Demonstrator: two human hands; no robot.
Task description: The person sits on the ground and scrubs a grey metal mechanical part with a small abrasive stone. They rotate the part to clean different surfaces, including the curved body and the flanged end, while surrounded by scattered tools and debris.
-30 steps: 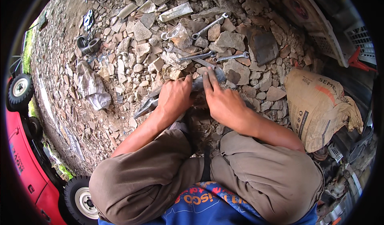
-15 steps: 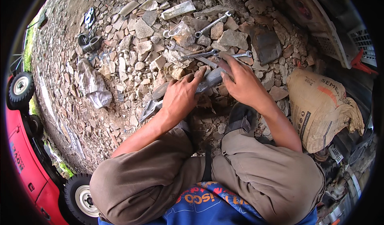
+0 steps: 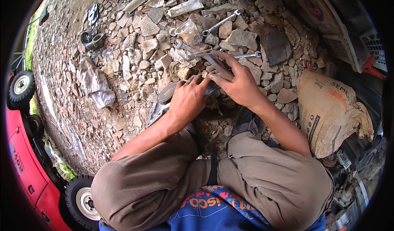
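Note:
My left hand (image 3: 188, 94) is closed over a grey metal part, its fingers curled toward my right hand. The part shows a round, dark disc-like end (image 3: 167, 92) and a pale angular metal piece (image 3: 156, 113) beside my left wrist; my hands hide much of the rest. Between thumb and fingers, my right hand (image 3: 240, 81) grips a flat, dark metal bar (image 3: 219, 67), which slants up and to the left. Just beyond it lie an open-ended wrench (image 3: 182, 46) and a second wrench (image 3: 250, 55). Farther off rests a combination wrench (image 3: 221, 23).
Broken stone and tile cover the ground. A clear plastic bag (image 3: 190, 32) lies near the wrenches, a dirty cloth (image 3: 96, 83) at left, and a dark flat piece (image 3: 277, 49) at right. A brown paper sack (image 3: 328, 114) stands by my right knee; a red vehicle (image 3: 30, 169) is at far left.
My right hand has shifted slightly left and down, and its bar has swung out above the grey part. My left hand has moved a little; more of the round end shows.

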